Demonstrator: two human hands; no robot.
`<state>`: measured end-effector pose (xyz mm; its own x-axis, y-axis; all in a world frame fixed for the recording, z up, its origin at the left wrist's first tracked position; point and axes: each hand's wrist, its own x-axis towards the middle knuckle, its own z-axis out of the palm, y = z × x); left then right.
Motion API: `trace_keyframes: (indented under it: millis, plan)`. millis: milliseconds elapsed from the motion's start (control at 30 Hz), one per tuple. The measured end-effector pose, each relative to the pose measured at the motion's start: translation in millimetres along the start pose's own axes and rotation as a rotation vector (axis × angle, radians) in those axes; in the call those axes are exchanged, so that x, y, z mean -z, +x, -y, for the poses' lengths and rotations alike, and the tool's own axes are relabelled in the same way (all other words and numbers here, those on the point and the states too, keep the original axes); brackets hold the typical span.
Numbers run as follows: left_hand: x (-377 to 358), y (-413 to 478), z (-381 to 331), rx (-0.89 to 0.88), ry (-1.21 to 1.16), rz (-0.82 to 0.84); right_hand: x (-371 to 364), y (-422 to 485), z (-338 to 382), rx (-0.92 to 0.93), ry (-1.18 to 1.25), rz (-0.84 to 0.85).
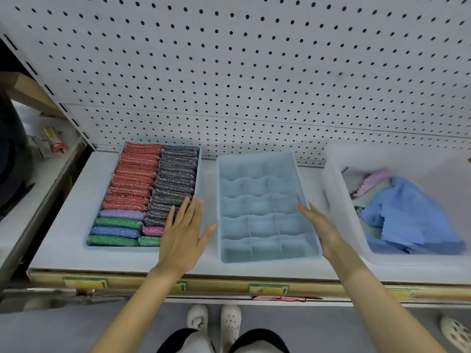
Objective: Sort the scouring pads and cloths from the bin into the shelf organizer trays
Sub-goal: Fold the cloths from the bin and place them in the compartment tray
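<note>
Shelf [63, 238] space below the pegboard [229, 72] carries three containers in a row. At nine o'clock stands a pale blue pad tray [122, 246], packed with scouring pads [132, 179] set on edge: a red column on its left, a dark grey column on its right, and a few green, blue, purple and pink ones at the near end. In the middle sits a divided tray [270, 259] of the same blue, its compartments holding nothing. At three o'clock is the translucent bin [339, 212], where the cloths [407, 215] lie in a loose heap. Most are blue, with pink and grey-green ones towards the bin's twelve o'clock end.

Both hands are wide, and neither holds anything. The left hand [182, 225] lies flat, fingers straight and spread, over the five o'clock corner of the pad tray, covering the nearest dark pads; its thumb points towards the divided tray. The right hand [321, 225] is stretched edge-on along the divided tray's three o'clock rim, between that tray and the bin. Whether it touches the rim I cannot tell.

At six o'clock, green-and-yellow labels [269, 288] line the shelf's front edge, and white shoes [214, 322] show on the floor below.
</note>
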<state>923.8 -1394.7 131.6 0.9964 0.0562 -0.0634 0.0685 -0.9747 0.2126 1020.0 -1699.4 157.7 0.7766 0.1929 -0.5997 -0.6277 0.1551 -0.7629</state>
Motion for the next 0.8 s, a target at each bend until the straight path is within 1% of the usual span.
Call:
trace_keyframes:
  millis: [200,333,533,667,733,800]
  plan:
    - [0,8,21,0.044,0.046,-0.029,-19,21,-12,0.029,-0.008,-0.025]
    - [5,16,42,0.038,0.055,-0.011,-32,29,-12,0.059,-0.037,-0.053]
    - [8,14,38,0.034,0.038,0.004,-45,29,-18,0.071,-0.020,-0.059]
    - [12,16,37,0.024,-0.004,0.039,-52,22,-18,0.079,-0.032,-0.100]
    - [18,18,31,-0.012,0.000,0.035,-54,21,-19,0.112,-0.086,-0.144]
    - [20,22,21,-0.102,0.019,0.016,-55,20,-20,0.190,-0.252,-0.237]
